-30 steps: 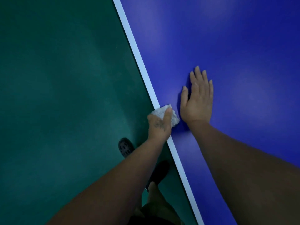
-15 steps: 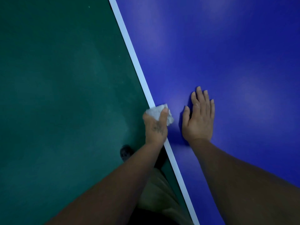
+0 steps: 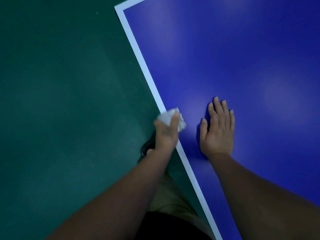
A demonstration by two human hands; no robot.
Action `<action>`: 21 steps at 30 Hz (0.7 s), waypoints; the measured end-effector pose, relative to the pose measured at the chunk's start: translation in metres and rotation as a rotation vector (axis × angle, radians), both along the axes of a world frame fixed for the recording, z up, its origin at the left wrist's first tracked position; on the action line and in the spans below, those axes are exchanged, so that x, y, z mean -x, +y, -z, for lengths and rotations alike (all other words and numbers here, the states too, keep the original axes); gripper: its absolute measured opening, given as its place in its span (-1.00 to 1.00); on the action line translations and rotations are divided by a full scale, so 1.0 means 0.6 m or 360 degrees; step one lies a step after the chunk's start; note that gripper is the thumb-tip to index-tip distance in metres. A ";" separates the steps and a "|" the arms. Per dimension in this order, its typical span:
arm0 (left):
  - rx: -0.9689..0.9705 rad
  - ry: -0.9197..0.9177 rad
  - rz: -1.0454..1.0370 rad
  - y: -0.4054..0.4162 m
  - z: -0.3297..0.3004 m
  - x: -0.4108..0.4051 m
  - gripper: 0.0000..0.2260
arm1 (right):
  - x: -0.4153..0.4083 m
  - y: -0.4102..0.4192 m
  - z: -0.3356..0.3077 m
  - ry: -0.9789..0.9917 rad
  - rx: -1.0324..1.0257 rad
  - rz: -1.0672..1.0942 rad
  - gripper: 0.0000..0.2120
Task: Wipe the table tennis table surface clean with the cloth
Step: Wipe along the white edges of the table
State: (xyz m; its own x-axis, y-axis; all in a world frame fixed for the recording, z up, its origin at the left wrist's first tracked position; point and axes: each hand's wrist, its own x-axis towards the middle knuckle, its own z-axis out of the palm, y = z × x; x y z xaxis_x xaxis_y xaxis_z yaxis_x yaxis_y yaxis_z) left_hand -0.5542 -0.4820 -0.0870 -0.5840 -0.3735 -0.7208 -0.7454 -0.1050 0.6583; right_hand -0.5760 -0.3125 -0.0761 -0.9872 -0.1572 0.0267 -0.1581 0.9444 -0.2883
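Nearest the camera, two bare forearms reach forward over beige shorts [image 3: 174,196], and a dark shoe [image 3: 147,148] stands on the green floor [image 3: 69,101] just under the left wrist. The left hand [image 3: 165,134] grips a crumpled white cloth [image 3: 170,118], its fingers curled round it, pressing it on the white edge line [image 3: 138,54] of the blue desk [image 3: 242,58]. Just beside it, the right hand [image 3: 218,129] lies flat on the blue surface, fingers straight and together. Farther off, the desk's corner shows at the top.
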 end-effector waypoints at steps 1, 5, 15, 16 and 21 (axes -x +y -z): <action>0.0008 -0.0152 0.0044 0.010 -0.014 -0.014 -0.08 | 0.001 0.000 -0.001 0.0000 0.0003 0.0003 -0.52; -0.0152 0.0319 -0.0124 -0.053 -0.033 0.116 -0.59 | 0.003 0.000 -0.001 -0.0003 0.0015 0.0005 -0.52; -0.0101 0.0279 0.0004 -0.061 -0.039 0.118 -0.66 | 0.006 -0.001 -0.010 -0.0015 0.0069 0.0015 -0.54; -0.0088 0.0099 -0.0018 -0.050 -0.045 0.096 -0.59 | 0.007 -0.002 -0.012 -0.0028 0.0069 0.0018 -0.53; -0.0245 0.0361 -0.0069 -0.119 -0.056 0.221 -0.63 | 0.010 -0.001 -0.016 -0.0055 0.0063 -0.0001 -0.54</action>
